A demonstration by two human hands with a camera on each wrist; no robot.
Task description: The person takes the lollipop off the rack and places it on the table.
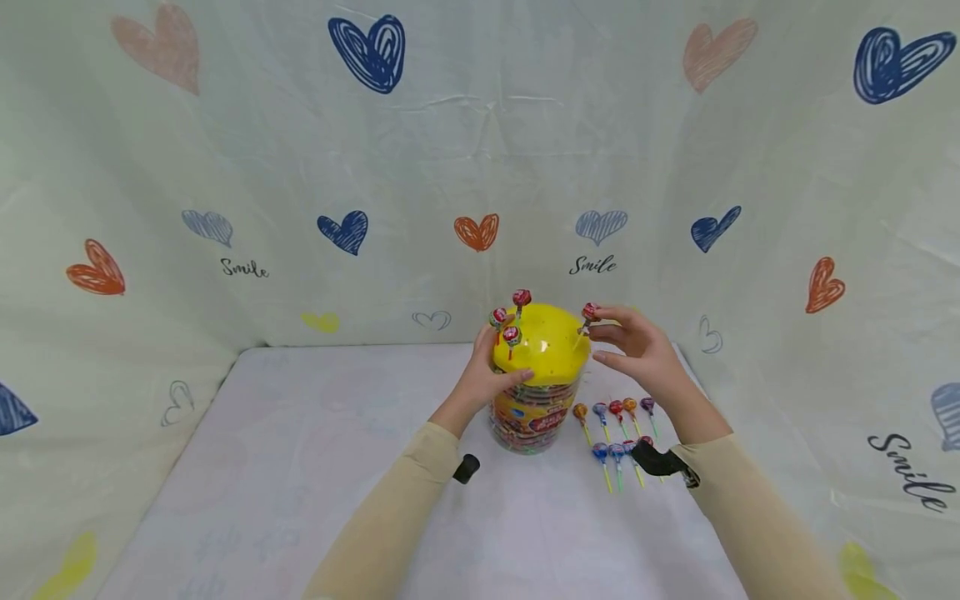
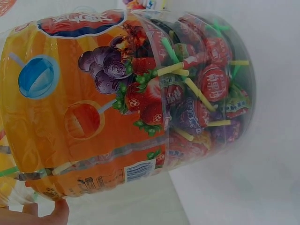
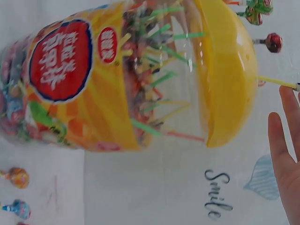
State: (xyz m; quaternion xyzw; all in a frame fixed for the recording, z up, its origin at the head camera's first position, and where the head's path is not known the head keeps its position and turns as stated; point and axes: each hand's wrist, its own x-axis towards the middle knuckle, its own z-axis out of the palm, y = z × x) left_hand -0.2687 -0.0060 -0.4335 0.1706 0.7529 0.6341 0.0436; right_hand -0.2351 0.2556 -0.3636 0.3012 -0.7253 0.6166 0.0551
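A clear jar point(image 1: 527, 425) packed with lollipops stands on the table, capped by a domed yellow lid point(image 1: 551, 346). My left hand point(image 1: 483, 379) grips the lid's left side, its thumb across the front; in the left wrist view its fingertips point(image 2: 58, 213) show beside the jar. Three lollipops point(image 1: 512, 336) with red wrappers stick up from the left part of the lid. At the lid's right side, my right hand point(image 1: 637, 346) pinches a red-wrapped lollipop point(image 1: 590, 311). Its yellow stick point(image 3: 276, 82) meets the lid's surface in the right wrist view; whether it has entered a hole, I cannot tell.
Several loose lollipops point(image 1: 601, 410) lie in two rows on the white table point(image 1: 322, 467), right of the jar and partly under my right forearm. A pale curtain point(image 1: 480, 167) printed with hearts surrounds the table's back and sides. Black straps with cameras sit at both wrists.
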